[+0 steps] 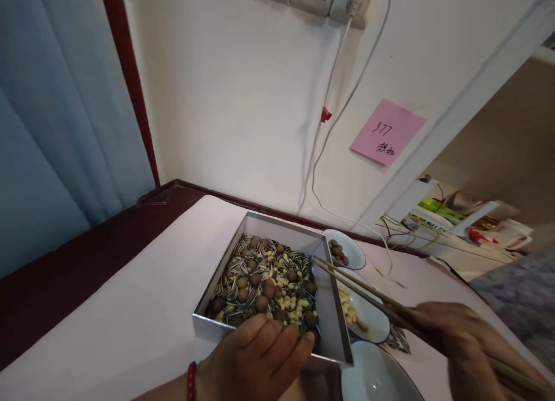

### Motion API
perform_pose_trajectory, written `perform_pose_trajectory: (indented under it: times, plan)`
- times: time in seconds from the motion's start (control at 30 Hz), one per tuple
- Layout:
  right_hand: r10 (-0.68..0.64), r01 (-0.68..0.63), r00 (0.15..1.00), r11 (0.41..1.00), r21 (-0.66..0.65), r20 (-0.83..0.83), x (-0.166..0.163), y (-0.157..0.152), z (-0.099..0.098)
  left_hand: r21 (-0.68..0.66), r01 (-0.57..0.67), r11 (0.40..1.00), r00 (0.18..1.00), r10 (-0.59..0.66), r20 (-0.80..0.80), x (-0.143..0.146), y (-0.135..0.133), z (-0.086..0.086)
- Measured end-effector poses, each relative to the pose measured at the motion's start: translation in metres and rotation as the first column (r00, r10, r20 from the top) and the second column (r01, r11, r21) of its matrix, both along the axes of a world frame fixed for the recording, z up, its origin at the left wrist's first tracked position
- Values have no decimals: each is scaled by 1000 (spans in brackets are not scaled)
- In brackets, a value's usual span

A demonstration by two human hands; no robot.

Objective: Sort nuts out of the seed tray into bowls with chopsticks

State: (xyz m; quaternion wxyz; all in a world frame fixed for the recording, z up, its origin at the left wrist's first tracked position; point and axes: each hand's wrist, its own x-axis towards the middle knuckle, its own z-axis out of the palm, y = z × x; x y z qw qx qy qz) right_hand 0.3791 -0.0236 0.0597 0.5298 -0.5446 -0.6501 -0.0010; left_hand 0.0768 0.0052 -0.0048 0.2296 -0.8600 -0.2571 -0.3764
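Note:
A square metal tray (pixel 333 323) holds a mix of striped sunflower seeds, brown round nuts and pale kernels (pixel 266 285). My left hand (pixel 255 363) rests on the tray's near edge, fingers curled over the rim and touching the mix. My right hand (pixel 472 346) grips a pair of wooden chopsticks (pixel 355 285), whose tips reach the tray's right rim. Right of the tray stand three white bowls: the far one (pixel 353 253) with brown nuts, the middle one (pixel 373 323) with pale kernels, the near one (pixel 377 378) partly cut off.
The tray stands on a white tabletop (pixel 130 314) with a dark red border against the wall. A blue curtain (pixel 52 112) hangs at the left. A pink note (pixel 388 132) and white cables are on the wall. Cluttered items (pixel 455 216) lie at the far right.

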Motion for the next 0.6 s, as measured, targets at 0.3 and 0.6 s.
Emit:
perform_pose_trajectory:
  times: [0.3, 0.6]
  plan:
    - [251, -226, 967, 924, -309, 43, -66, 51, 17, -6, -15, 1000, 999, 15, 34, 2, -3, -1]
    - [219, -215, 976, 932, -290, -21, -68, 60, 6, -10, -12, 1000, 1000, 13, 23, 1, -1, 0]
